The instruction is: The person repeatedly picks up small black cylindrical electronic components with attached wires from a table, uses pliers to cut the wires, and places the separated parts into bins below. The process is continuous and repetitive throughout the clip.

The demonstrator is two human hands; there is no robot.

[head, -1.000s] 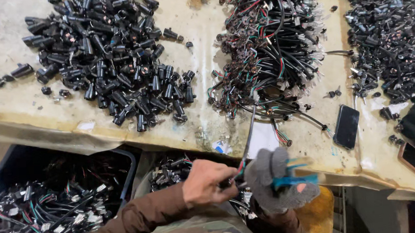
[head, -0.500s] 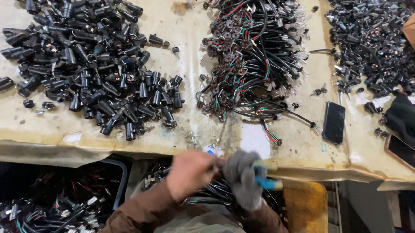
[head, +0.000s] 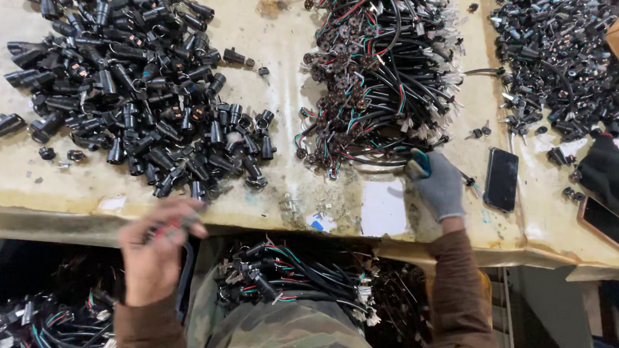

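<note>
Your hands have just parted: left hand (head: pixel 158 251) clutches a wired piece, gloved right hand (head: pixel 439 185) grips a blue-handled tool at the wire pile (head: pixel 378 69).

Grey glove (head: pixel 441 187) (blue fingertip), black connectors (head: pixel 140 91), camouflage trousers (head: pixel 276 337)
</note>
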